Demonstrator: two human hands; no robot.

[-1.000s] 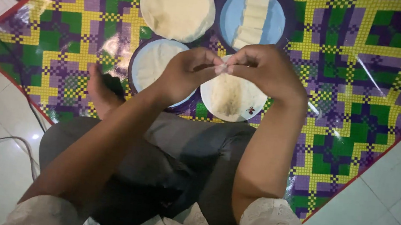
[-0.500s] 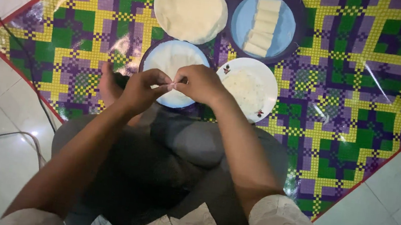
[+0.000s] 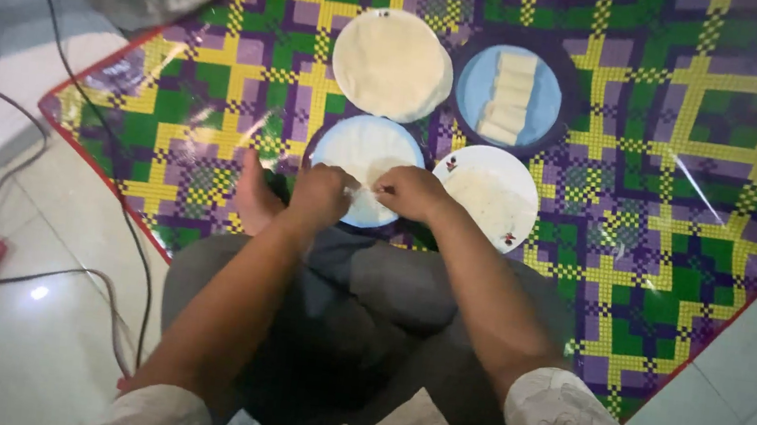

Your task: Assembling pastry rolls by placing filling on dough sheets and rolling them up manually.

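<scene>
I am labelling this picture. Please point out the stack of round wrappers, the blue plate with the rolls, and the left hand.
Wrapper stack [image 3: 392,64], head view, middle of the top sheet.
Blue plate [image 3: 470,90], head view, bare left part beside the rolls.
Left hand [image 3: 322,195], head view, back of the hand.

Four plates [image 3: 531,211] on checked mat [image 3: 691,134]

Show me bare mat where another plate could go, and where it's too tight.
Free: the mat right of the blue plate of rolls and white plate, and left of the wrapper stack. Crowded: the four dishes nearly touch, and both the left hand and right hand are over the near plate.
</scene>
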